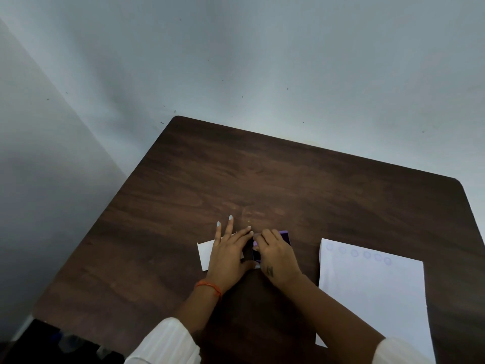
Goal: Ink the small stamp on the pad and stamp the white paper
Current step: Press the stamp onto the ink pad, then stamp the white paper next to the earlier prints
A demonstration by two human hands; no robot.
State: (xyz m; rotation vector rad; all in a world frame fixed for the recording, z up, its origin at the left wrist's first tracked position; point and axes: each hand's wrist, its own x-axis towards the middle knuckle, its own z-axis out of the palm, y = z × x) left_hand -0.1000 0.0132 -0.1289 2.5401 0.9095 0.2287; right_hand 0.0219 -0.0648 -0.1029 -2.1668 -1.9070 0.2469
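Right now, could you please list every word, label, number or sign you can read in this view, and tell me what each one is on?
No text can be read anywhere.
White paper: a row of six faint round purple stamp marks along its far edge, too pale and small to read.
Right hand: a small dark mark on its back, too blurred to read.
White box under the left hand: no print visible.

White sleeves (168, 342), seemingly orange wristband (209, 286)

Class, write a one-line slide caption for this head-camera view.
Both hands work at a purple ink pad beside already-stamped paper.
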